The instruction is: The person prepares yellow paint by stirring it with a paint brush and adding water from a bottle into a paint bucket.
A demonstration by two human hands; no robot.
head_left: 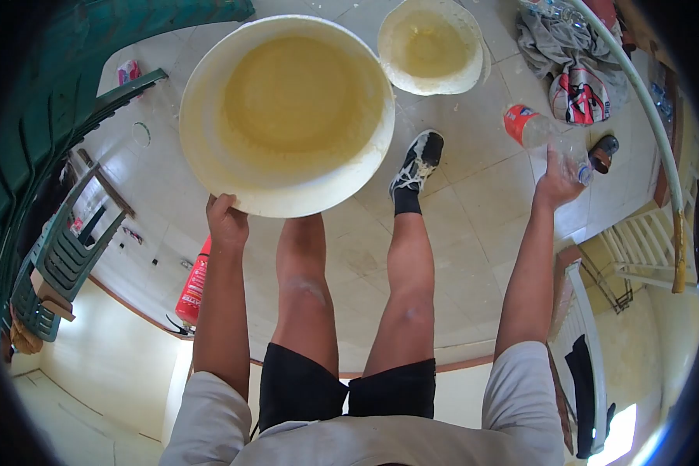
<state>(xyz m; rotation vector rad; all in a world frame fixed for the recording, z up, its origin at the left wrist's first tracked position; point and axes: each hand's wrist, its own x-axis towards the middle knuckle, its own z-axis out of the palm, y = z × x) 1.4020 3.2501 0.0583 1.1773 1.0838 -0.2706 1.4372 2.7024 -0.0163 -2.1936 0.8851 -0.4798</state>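
Note:
My left hand (pixel 227 220) grips the near rim of a large white basin (pixel 287 182), whose inside bottom looks yellowish. The basin is in front of my left leg and hides that foot. Out to the right, my right hand (pixel 559 180) is closed around a clear plastic bottle (pixel 571 149) near its capped end. The bottle has a red label, and its base points away to the upper left. Beyond the big basin stands a smaller whitish basin (pixel 431 46), with a yellowish bottom too.
Green plastic chairs (pixel 70 248) and a red fire extinguisher (pixel 194 283) are on the left. Grey cloth and a red-and-white bag (pixel 579 95) lie at the upper right, near a dark shoe (pixel 603 154). A curved pale pole (pixel 660 132) crosses the right side above the tiled floor (pixel 474 202).

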